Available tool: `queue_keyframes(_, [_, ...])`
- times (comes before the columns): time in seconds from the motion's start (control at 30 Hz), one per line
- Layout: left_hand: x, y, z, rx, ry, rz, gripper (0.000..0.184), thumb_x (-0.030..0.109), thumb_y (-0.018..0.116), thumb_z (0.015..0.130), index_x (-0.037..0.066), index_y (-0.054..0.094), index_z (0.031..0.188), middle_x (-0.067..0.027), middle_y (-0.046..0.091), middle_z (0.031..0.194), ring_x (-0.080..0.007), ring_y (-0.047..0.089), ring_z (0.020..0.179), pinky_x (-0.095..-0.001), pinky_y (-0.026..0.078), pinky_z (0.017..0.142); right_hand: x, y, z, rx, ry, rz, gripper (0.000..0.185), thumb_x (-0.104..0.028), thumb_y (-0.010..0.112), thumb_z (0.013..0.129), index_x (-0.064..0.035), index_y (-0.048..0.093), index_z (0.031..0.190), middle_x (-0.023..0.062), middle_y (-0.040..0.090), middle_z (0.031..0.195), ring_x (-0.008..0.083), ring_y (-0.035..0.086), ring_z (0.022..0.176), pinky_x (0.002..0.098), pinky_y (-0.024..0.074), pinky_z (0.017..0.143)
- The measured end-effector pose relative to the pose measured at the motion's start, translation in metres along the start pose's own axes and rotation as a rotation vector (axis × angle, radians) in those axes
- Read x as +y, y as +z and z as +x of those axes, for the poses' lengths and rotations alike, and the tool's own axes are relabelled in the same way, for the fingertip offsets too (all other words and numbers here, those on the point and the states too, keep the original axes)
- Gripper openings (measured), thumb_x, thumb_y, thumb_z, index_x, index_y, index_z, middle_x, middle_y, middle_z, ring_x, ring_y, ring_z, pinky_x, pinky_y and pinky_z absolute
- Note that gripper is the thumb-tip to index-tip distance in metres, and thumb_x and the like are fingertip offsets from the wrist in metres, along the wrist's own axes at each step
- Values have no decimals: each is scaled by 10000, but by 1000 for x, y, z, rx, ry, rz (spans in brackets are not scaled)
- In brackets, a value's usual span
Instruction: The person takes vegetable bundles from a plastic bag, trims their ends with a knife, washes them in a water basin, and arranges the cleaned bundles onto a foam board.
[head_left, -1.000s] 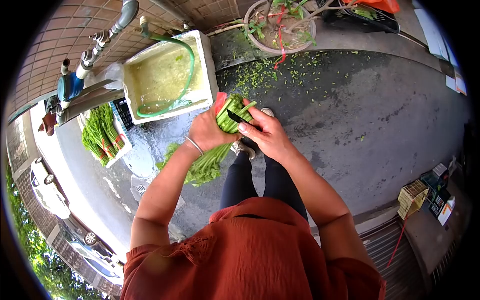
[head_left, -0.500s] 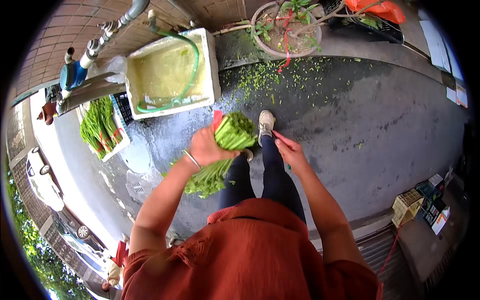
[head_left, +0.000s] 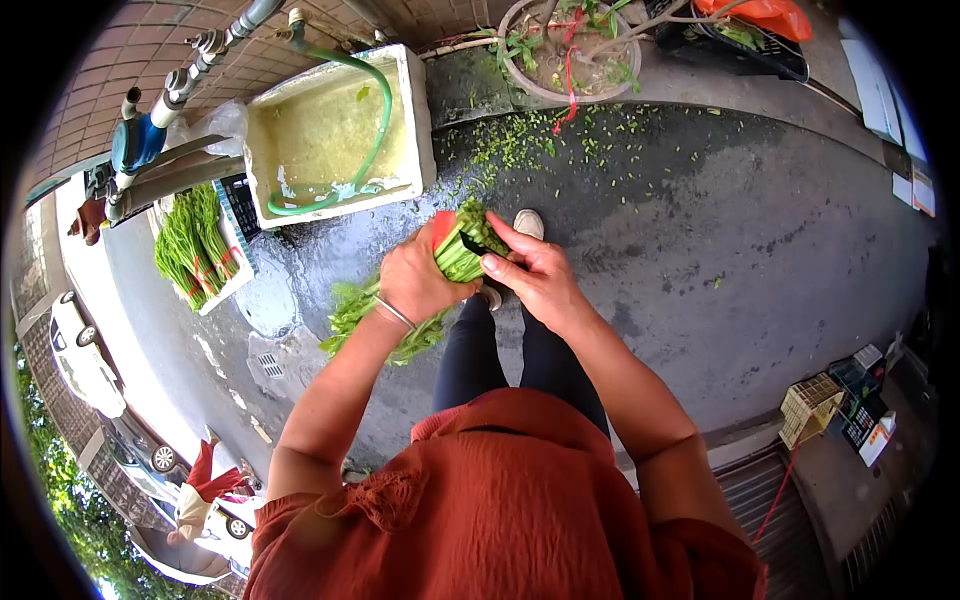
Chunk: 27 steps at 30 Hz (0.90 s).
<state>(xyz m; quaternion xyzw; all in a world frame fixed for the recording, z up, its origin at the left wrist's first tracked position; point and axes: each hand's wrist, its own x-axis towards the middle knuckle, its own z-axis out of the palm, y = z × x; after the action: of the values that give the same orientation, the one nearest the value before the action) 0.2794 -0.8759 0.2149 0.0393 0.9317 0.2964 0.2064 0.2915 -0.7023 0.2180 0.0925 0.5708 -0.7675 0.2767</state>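
Observation:
My left hand is wrapped round a bunch of leafy greens. Its cut stem ends point up and to the right, while the leaves spread out below my wrist. A red band shows on the stems beside my fingers. My right hand is closed on a small knife, whose dark blade lies across the stems near their ends. The handle is mostly hidden in my palm. Fingers of my right hand also touch the stem ends.
A white foam box of water with a green hose stands at upper left. Beside it, tied green bunches lie in a tray. Green trimmings litter the wet ground near a potted plant. Another person is at lower left.
My right hand has moved up and left with the knife, from beside my leg to the stem ends. The bunch has shifted slightly and turned in my left hand.

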Motion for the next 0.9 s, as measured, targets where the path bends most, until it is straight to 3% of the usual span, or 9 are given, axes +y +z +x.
queue_keyframes(0.13, [4,-2,-6,-167,-46,97,698,344,770,497,88,485,1081,-129,624,844,-307,619,766,-380,500,700,56,-57,-13,278,305,151,404,-211,546,873,-27,475,1226,-36,536,684,16,443,552,171,341,464])
queue_keyframes(0.2, [-1,-6,-7,-100,27,33,700,346,772,494,88,485,1079,-127,624,847,-305,619,765,-378,501,700,53,-71,-26,380,407,219,359,-222,536,879,-98,510,1214,-96,414,567,-28,300,425,162,196,358])
queue_keyframes(0.3, [0,0,-16,-88,11,8,718,346,774,491,85,480,1092,-138,621,848,-308,619,764,-376,504,696,15,-26,-25,116,230,106,432,-214,544,874,-61,443,1266,-77,370,580,-4,321,505,160,276,440])
queue_keyframes(0.4, [0,7,-7,-110,23,45,777,342,769,499,73,451,1154,-177,610,869,-320,615,757,-388,496,709,6,-12,-10,-15,107,-214,612,-253,577,851,11,293,1324,-33,473,697,36,390,607,190,354,529])
queue_keyframes(0.53, [3,5,-6,-35,53,19,773,345,766,502,70,458,1155,-165,615,854,-327,610,759,-394,489,719,-10,-14,-1,-63,161,-176,554,-259,571,855,-3,359,1298,-10,526,753,45,445,670,203,401,597])
queue_keyframes(0.67, [0,-12,-2,-158,-23,60,776,346,775,492,67,476,1151,-157,619,861,-302,617,779,-371,488,745,39,-53,-6,223,340,43,419,-239,514,892,-54,445,1261,-84,387,608,10,322,516,164,265,470])
queue_keyframes(0.73, [-3,-30,-1,-238,103,-243,759,273,807,491,61,488,1146,-115,630,892,-222,621,822,-326,475,796,42,-71,-10,303,419,122,396,-239,505,897,-61,463,1248,-86,376,589,10,313,495,165,250,457])
queue_keyframes(0.83, [-22,-48,9,-564,14,-697,756,176,830,489,52,488,1152,-64,631,920,-161,595,862,-298,451,838,29,-55,-10,277,216,144,360,-231,488,907,-51,488,1219,-73,393,604,15,339,527,166,280,482])
queue_keyframes(0.9, [-28,-51,12,-605,-10,-871,756,98,826,491,26,476,1156,-49,622,946,-162,577,882,-306,437,854,11,-31,-10,145,16,47,337,-209,466,917,-32,493,1203,-69,411,641,20,362,579,169,308,521])
